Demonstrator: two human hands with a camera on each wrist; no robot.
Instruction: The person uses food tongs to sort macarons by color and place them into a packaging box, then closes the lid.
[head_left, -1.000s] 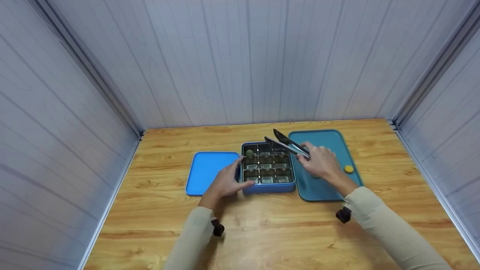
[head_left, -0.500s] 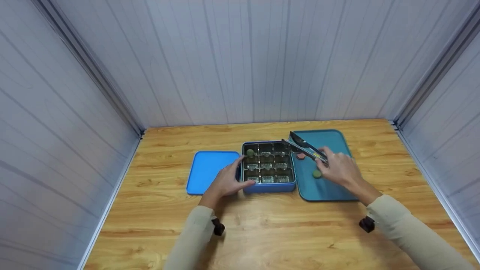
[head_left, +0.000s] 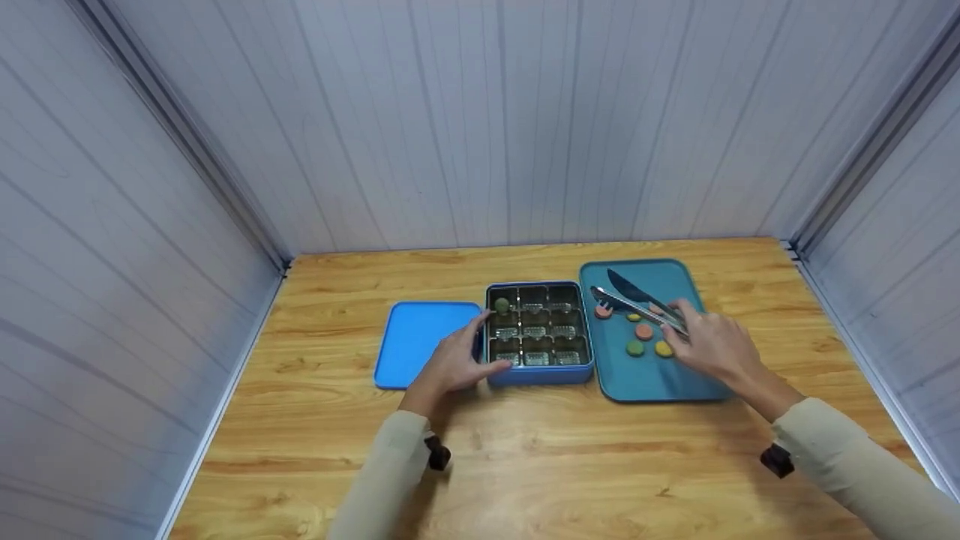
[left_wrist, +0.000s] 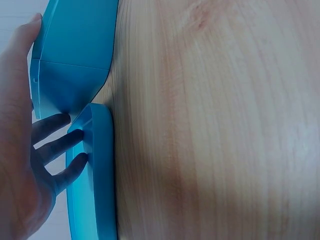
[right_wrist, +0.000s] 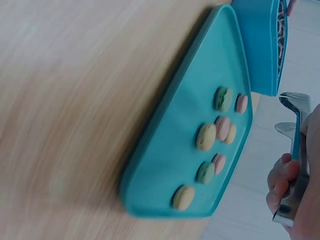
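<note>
— Holding anything, that right hand [head_left: 712, 346]?

— Tongs [head_left: 637, 303]. The fingers are curled round the handle end, and the two arms reach out over the tray [head_left: 645, 379], their tips apart and gripping nothing, just by a pink macaron [head_left: 603, 312].

— Where do the macarons lie?

— On the teal tray, in a loose cluster under and beside the tongs. The head view shows the pink one, a second pink one [head_left: 643, 331], a green one [head_left: 635, 348] and a yellow one [head_left: 663, 349]; the right wrist view shows more, green, pink and yellow, with one yellow macaron [right_wrist: 183, 197] alone near a corner of the tray. One further green macaron [head_left: 501, 305] sits in the back left compartment of the box [head_left: 537, 373].

— And the box?

— Blue, divided into nine compartments, standing just left of the tray and close beside it. The other compartments show only shiny liners.

— The left hand [head_left: 451, 364]?

— It holds the box at its front left corner, thumb along the front edge and fingers against the left wall. The left wrist view shows those fingers [left_wrist: 55, 145] tucked between the box and the lid [head_left: 416, 343], which lies flat just left of the box.

— What is under it all?

— A wooden table [head_left: 525, 465], with pale panelled walls [head_left: 465, 120] on three sides.
</note>
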